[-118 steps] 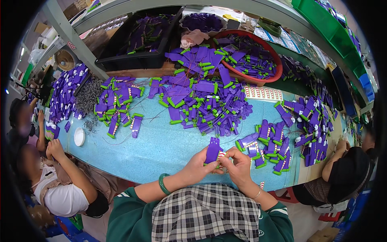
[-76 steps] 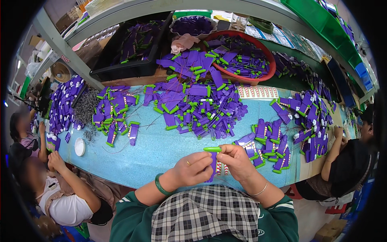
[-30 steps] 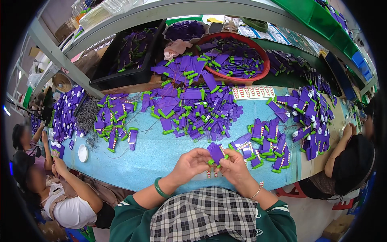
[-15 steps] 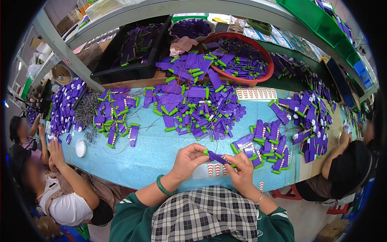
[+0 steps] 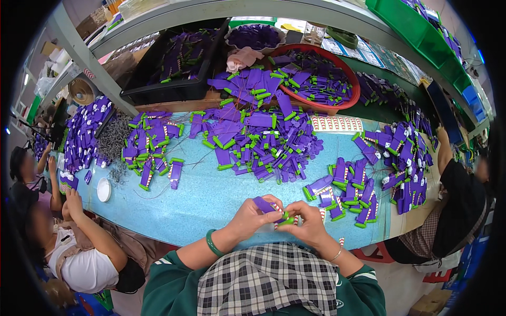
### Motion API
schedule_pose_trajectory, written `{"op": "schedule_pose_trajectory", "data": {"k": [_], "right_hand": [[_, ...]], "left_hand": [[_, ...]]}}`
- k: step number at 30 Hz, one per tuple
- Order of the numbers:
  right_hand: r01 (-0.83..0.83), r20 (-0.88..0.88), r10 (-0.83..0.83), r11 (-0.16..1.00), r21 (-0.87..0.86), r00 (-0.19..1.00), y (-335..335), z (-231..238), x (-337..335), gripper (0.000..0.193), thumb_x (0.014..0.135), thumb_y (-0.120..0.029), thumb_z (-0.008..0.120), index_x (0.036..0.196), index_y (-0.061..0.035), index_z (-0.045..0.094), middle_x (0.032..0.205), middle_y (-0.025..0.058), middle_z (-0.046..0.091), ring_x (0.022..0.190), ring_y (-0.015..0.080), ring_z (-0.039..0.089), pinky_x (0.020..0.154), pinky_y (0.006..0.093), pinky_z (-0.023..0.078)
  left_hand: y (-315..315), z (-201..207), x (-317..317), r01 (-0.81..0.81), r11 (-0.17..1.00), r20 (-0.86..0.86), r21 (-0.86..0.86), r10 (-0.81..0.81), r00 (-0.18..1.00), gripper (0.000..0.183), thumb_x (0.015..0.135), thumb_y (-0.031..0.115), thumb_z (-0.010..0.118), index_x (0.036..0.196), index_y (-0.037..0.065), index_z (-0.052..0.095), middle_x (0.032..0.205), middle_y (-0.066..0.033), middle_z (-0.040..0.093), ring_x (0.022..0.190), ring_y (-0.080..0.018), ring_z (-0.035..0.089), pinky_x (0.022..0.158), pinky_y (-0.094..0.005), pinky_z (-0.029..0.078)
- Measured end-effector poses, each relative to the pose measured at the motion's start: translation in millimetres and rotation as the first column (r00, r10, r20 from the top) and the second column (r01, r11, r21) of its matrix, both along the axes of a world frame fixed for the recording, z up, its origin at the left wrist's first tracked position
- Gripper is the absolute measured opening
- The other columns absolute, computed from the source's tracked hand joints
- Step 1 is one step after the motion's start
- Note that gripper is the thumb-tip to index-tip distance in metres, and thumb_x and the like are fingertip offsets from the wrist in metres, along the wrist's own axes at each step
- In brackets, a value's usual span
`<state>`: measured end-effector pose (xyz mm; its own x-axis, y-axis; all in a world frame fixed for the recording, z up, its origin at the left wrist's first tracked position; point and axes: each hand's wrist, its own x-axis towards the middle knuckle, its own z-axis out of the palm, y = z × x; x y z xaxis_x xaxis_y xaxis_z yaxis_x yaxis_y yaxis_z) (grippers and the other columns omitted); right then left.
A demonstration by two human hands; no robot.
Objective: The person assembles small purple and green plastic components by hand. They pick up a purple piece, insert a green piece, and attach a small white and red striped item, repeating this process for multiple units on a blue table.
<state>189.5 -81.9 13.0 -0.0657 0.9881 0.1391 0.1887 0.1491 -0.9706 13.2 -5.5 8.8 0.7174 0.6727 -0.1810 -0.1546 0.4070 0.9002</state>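
My left hand grips a flat purple plastic piece by its purple end, thumb on top. A red-and-white striped sticker runs along the piece, and its green end points to the right. At that green end, the bent fingers of my right hand pinch the piece, so both hands hold it just above the near table edge. A striped sticker sheet lies mostly hidden under my hands. Right of them is a group of similar striped pieces. Beyond my hands rises a large heap of purple-and-green pieces.
A red basin, a black tray and a second sticker sheet stand or lie at the back. A metal shelf beam crosses overhead. A white lid lies left. Co-workers sit on both sides; one arm reaches forward at right.
The piece has turned over between my hands: its green end was at my left fingers and now points right. The co-worker at right has stretched an arm forward.
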Motion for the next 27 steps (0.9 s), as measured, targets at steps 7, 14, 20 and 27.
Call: {"op": "schedule_pose_trajectory", "data": {"k": [7, 14, 20, 27], "right_hand": [[-0.162, 0.283, 0.116, 0.976, 0.145, 0.952, 28, 31, 13, 0.012, 0.075, -0.009, 0.071, 0.083, -0.0046, 0.063, 0.073, 0.0062, 0.059, 0.061, 0.0203, 0.059, 0.052, 0.0334, 0.046], [-0.054, 0.755, -0.104, 0.982, 0.182, 0.647, 69, 16, 26, 0.016, 0.07, -0.017, 0.073, 0.077, -0.0072, 0.064, 0.074, 0.0062, 0.059, 0.068, 0.026, 0.062, 0.057, 0.0373, 0.05], [0.139, 0.835, -0.279, 0.96, 0.241, 0.474, 88, 0, 19, 0.019, 0.066, -0.017, 0.076, 0.079, -0.0076, 0.065, 0.08, 0.0057, 0.058, 0.074, 0.0242, 0.063, 0.06, 0.0379, 0.052], [0.152, 0.553, -0.159, 0.987, 0.059, 0.818, 80, 4, 31, 0.013, 0.07, -0.009, 0.075, 0.077, -0.0039, 0.065, 0.075, 0.0061, 0.058, 0.065, 0.0188, 0.061, 0.056, 0.0331, 0.047]], "left_hand": [[11, 26, -8, 0.102, 0.653, -0.174, 0.75, 0.046, 0.984, 0.017, 0.075, 0.011, 0.074, 0.085, 0.001, 0.063, 0.079, -0.0043, 0.057, 0.072, -0.0201, 0.059, 0.067, -0.0302, 0.046], [34, 29, -39, 0.166, 0.807, -0.367, 0.568, 0.067, 0.928, 0.009, 0.081, 0.008, 0.065, 0.082, 0.0, 0.061, 0.076, -0.0056, 0.063, 0.072, -0.0123, 0.058, 0.066, -0.03, 0.046], [33, 34, -43, -0.419, 0.851, 0.033, 0.317, 0.432, 0.901, 0.012, 0.094, 0.009, 0.049, 0.105, 0.003, 0.049, 0.081, -0.0068, 0.059, 0.077, -0.015, 0.058, 0.075, -0.0331, 0.049], [26, 19, -34, -0.304, 0.875, -0.12, 0.378, 0.371, 0.921, 0.016, 0.098, 0.012, 0.041, 0.108, 0.001, 0.048, 0.084, -0.0074, 0.06, 0.078, -0.0146, 0.059, 0.075, -0.0311, 0.049]]}}
